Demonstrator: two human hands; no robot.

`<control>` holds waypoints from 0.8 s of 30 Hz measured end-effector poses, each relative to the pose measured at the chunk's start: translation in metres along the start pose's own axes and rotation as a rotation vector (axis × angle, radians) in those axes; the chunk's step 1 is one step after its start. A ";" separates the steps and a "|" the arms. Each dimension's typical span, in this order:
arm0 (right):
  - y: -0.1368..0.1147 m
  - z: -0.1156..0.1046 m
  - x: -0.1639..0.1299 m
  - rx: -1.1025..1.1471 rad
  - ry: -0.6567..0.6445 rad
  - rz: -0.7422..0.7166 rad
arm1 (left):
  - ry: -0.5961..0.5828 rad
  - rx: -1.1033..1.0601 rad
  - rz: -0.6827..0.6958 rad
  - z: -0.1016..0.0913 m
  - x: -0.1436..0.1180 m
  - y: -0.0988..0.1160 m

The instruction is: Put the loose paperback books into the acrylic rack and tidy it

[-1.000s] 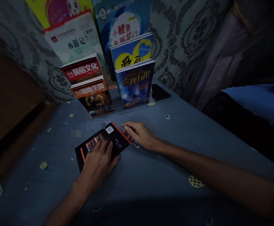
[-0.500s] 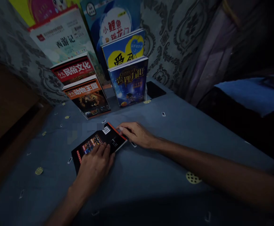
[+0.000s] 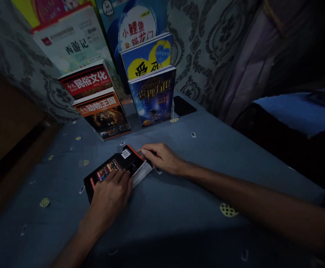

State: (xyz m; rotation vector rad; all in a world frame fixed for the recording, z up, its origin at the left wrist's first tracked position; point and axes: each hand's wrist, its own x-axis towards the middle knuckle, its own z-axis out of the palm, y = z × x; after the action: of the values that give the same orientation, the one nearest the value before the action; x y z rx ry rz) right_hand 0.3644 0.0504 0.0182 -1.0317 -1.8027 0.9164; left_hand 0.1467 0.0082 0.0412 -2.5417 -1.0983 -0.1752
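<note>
A black book [image 3: 137, 163] lies back cover up on the cloth, with a barcode near its upper corner and a red-orange edge. White pages show below the slightly raised cover on its near side. My left hand [image 3: 113, 190] lies across the lower cover, fingers on top and thumb hidden at the page edge, gripping it. My right hand [image 3: 162, 158] holds the book's right corner between thumb and fingers; some fingertips are hidden.
A lion-cover book [image 3: 103, 117], a red-titled book [image 3: 88, 82] and a dark blue book [image 3: 153, 98] stand upright behind, with taller books at the wall. A dark flat object [image 3: 184, 105] lies beside them. The patterned blue cloth [image 3: 196, 167] covers the table.
The near side of the back cover has lifted a little from the pages, so the white page block now shows. My left hand moved slightly left; my right hand stays almost still.
</note>
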 end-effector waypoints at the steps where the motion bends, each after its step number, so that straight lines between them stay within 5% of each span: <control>1: -0.001 0.000 0.000 0.039 -0.006 0.008 | 0.007 0.006 -0.013 0.000 -0.001 0.002; 8: -0.005 0.002 -0.003 0.035 -0.176 0.064 | 0.021 -0.063 -0.079 0.009 -0.010 0.010; 17: -0.002 -0.002 0.000 -0.292 -0.133 -0.092 | -0.002 -0.353 0.004 0.000 -0.032 -0.020; 24: 0.016 0.002 0.003 -0.343 -0.219 -0.099 | -0.193 -0.551 0.072 -0.010 -0.046 -0.037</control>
State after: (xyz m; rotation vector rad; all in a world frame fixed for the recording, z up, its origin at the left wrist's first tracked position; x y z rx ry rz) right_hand 0.3664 0.0590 0.0041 -1.0704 -2.2296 0.6953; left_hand 0.0881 -0.0036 0.0490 -3.1386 -1.1493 -0.2467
